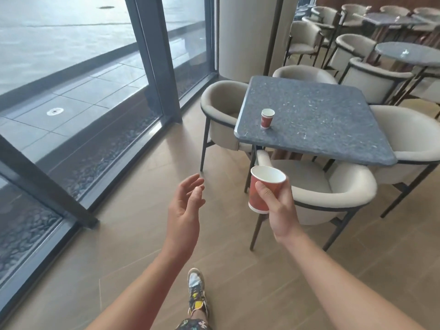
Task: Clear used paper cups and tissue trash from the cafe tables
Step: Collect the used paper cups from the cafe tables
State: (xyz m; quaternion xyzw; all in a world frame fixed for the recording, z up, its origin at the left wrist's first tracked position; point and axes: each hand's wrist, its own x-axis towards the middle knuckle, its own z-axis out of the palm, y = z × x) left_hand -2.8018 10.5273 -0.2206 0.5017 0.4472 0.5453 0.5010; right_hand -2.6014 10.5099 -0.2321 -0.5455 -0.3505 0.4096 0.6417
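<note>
Two bare forearms reach in from the bottom edge, with a patterned shoe [197,291] on the wood-look floor [133,253] below and between them.

Left hand [184,208]: released, palm turned inward, fingers loosely spread, holding nothing, over bare floor.

Right hand [277,206]: grasping a red paper cup [258,194] round its side, thumb across the front. The cup is tilted, its white mouth facing up and toward the camera; nothing visible inside it.

Just beyond the right hand: a cream tub chair [338,184] tucked under the near edge of a grey speckled square worktop [321,129].

On that worktop, ahead of the right hand and well apart from it: a second red cup [267,118], upright near the left edge. A double rim suggests two nested cups; cannot tell for sure.

More cream chairs surround the worktop. Further ahead and right of the right hand: a round table [419,55] with a small pale item on top, too blurred to identify.

Out past the left hand: a floor-to-ceiling glass wall [71,67] with dark frames.
</note>
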